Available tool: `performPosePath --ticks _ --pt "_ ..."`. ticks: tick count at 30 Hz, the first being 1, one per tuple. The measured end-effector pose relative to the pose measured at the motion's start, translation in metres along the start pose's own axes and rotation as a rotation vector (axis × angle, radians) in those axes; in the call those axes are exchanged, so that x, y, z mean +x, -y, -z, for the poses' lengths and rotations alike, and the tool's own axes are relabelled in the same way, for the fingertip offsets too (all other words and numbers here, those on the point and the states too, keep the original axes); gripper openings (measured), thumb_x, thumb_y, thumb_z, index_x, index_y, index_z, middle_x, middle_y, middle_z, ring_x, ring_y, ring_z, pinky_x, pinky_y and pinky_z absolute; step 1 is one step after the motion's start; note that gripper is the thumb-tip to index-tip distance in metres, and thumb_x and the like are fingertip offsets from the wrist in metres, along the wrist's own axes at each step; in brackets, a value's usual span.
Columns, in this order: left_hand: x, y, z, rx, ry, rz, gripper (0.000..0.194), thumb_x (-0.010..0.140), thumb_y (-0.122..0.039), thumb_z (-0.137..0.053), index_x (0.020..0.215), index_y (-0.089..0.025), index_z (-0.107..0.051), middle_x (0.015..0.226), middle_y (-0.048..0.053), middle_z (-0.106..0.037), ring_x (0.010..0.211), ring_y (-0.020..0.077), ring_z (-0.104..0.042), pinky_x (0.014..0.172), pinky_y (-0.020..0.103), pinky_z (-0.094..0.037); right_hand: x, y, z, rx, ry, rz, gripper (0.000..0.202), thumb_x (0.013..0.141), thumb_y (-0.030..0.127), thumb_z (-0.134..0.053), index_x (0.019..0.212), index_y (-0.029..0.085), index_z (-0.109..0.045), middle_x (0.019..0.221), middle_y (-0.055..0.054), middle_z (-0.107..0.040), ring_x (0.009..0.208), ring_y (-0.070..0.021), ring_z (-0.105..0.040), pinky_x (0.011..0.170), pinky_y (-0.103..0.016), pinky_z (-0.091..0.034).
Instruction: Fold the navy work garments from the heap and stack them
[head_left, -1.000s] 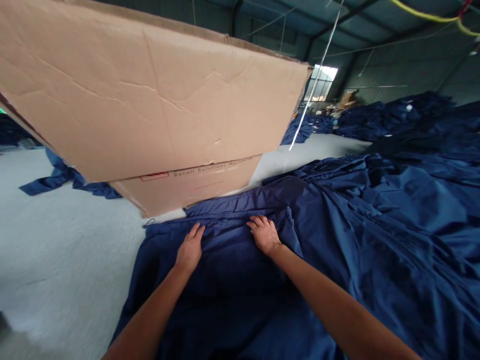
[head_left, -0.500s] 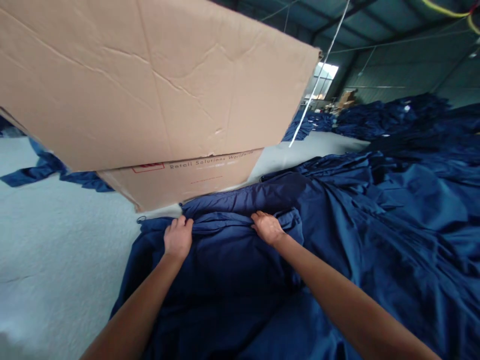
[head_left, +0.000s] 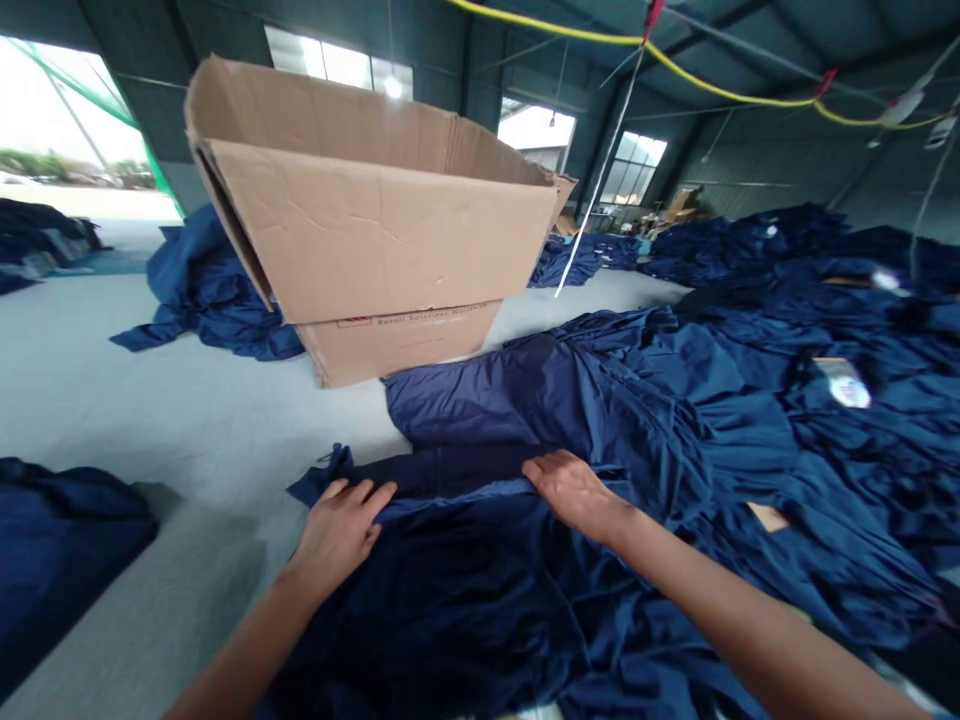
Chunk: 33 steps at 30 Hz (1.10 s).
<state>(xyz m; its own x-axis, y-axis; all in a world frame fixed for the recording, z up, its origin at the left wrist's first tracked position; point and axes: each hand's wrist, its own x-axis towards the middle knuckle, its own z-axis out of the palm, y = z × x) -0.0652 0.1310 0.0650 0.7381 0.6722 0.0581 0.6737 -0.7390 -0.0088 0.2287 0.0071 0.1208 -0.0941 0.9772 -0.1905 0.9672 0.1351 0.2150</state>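
Observation:
A dark navy garment [head_left: 450, 590] lies spread in front of me, with a folded band along its far edge and a small cord loop at its left end. My left hand [head_left: 337, 530] grips the left part of this edge, thumb below and fingers over the top. Farther right, my right hand [head_left: 574, 490] has its fingers curled over the same edge, their tips partly hidden in the cloth. Another navy piece with a smoother, slightly purplish panel [head_left: 495, 400] lies just beyond the fold.
A large open cardboard box [head_left: 390, 230] stands ahead on a printed lower carton [head_left: 405, 345]. Navy garments [head_left: 750, 400] are heaped along the right. A navy bundle [head_left: 67, 550] lies on the pale floor [head_left: 195, 430] at left. A white cord [head_left: 600, 180] hangs down.
My view has drawn back and lifted, so the box looks smaller and its open top shows. The garment's far edge has come away from the carton, with both hands still at it.

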Motion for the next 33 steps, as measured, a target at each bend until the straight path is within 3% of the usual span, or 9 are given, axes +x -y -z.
performPosePath --ticks 4,10,14,17,20,23,27,30,33 --pt "-0.053 -0.027 -0.003 -0.09 0.183 0.016 0.063 0.071 -0.01 -0.046 0.13 -0.031 -0.046 0.115 0.005 -0.061 0.104 0.0209 -0.056 0.101 0.038 -0.034 -0.051 0.036 -0.018 0.056 0.005 0.026 0.036 0.081 0.001 -0.036 0.106 0.018 -0.055 0.099 -0.009 -0.063 0.089 -0.0196 -0.058 0.079 -0.03 -0.042" --pt "-0.12 -0.066 -0.045 -0.209 0.444 0.103 0.081 0.064 -0.005 -0.044 0.139 -0.034 -0.032 0.129 0.006 -0.05 0.113 0.0204 -0.051 0.098 0.035 -0.038 -0.096 0.08 -0.088 0.171 0.077 -0.019 0.041 0.076 0.002 -0.037 0.11 0.017 -0.056 0.111 -0.012 -0.058 0.099 -0.0222 -0.055 0.086 -0.034 -0.042" --pt "-0.152 -0.089 -0.063 -0.116 0.502 0.271 0.091 0.063 -0.002 -0.048 0.14 -0.041 -0.02 0.14 0.007 -0.037 0.121 0.0272 -0.043 0.088 0.04 -0.044 -0.108 0.097 -0.125 0.269 0.111 -0.041 0.079 0.062 0.012 -0.056 0.137 0.026 -0.034 0.134 -0.012 -0.042 0.116 -0.0304 -0.043 0.096 -0.044 -0.035" --pt "-0.162 -0.095 -0.069 0.009 0.487 0.396 0.093 0.065 0.001 -0.049 0.139 -0.046 -0.017 0.146 0.011 -0.028 0.12 0.0326 -0.042 0.082 0.045 -0.044 -0.106 0.107 -0.136 0.258 0.139 -0.093 0.095 0.058 0.017 -0.061 0.141 0.037 -0.021 0.143 -0.01 -0.03 0.124 -0.0377 -0.032 0.098 -0.053 -0.027" --pt "-0.161 -0.093 -0.075 0.103 0.385 0.371 0.084 0.068 0.002 -0.047 0.138 -0.041 -0.027 0.137 0.013 -0.042 0.117 0.0314 -0.045 0.091 0.049 -0.036 -0.095 0.112 -0.141 0.254 0.147 -0.144 0.09 0.06 0.021 -0.063 0.14 0.039 -0.025 0.144 -0.009 -0.03 0.126 -0.0386 -0.029 0.099 -0.054 -0.025" --pt "-0.154 -0.086 -0.081 0.109 0.288 0.347 0.065 0.077 -0.001 -0.037 0.133 -0.033 -0.042 0.12 0.012 -0.054 0.111 0.0264 -0.05 0.098 0.05 -0.029 -0.083 0.113 -0.142 0.277 0.146 -0.173 0.079 0.064 0.02 -0.061 0.136 0.037 -0.034 0.138 -0.008 -0.039 0.124 -0.0335 -0.034 0.098 -0.049 -0.029" --pt "-0.141 -0.074 -0.078 0.03 0.273 0.391 0.052 0.081 -0.002 -0.028 0.12 -0.025 -0.054 0.112 0.01 -0.059 0.103 0.0197 -0.055 0.091 0.036 -0.039 -0.074 0.108 -0.132 0.304 0.088 -0.181 0.057 0.07 0.007 -0.047 0.123 0.027 -0.052 0.118 -0.008 -0.057 0.111 -0.0235 -0.049 0.091 -0.033 -0.038" --pt "-0.13 -0.066 -0.057 -0.043 0.286 0.406 0.048 0.082 -0.002 -0.028 0.114 -0.025 -0.055 0.112 0.008 -0.06 0.102 0.0168 -0.056 0.084 0.029 -0.043 -0.073 0.1 -0.108 0.315 0.058 -0.18 0.051 0.071 0.004 -0.042 0.117 0.023 -0.056 0.108 -0.008 -0.063 0.103 -0.0203 -0.056 0.083 -0.027 -0.041" --pt "-0.124 -0.062 -0.017 -0.06 0.194 0.409 0.046 0.081 -0.001 -0.029 0.112 -0.023 -0.055 0.11 0.007 -0.06 0.1 0.016 -0.058 0.082 0.027 -0.044 -0.078 0.089 -0.07 0.311 -0.003 -0.197 0.053 0.068 0.002 -0.042 0.116 0.023 -0.056 0.105 -0.007 -0.064 0.101 -0.0186 -0.058 0.08 -0.025 -0.041"
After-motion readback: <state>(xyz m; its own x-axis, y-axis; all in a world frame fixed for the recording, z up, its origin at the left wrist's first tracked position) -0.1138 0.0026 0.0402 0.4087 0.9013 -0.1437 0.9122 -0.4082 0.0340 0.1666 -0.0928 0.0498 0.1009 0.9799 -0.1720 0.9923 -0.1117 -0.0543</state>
